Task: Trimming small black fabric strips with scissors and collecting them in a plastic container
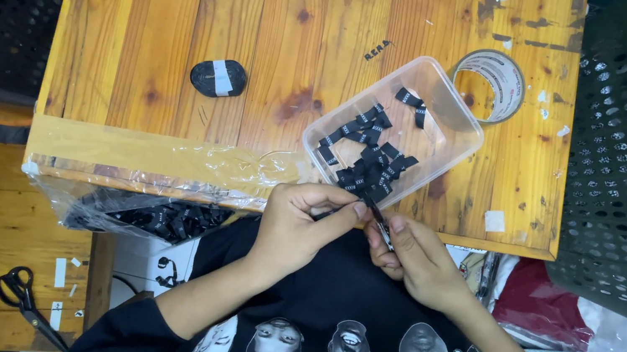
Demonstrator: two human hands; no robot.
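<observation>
Hands together at 6 o'clock, left hand [304, 221] and right hand [418, 259] pinching one black label strip [377, 217], clear tub [458, 122] of strips at 12 o'clock on bench [152, 22].

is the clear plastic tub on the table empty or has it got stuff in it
Not empty: the clear plastic tub has no lid and holds a loose pile of short black ribbon pieces, mostly toward its near end.

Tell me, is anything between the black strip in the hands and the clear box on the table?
Nothing visible: both hands, left hand and right hand, pinch the black strip just before the clear box, with only bare table edge between.
</observation>
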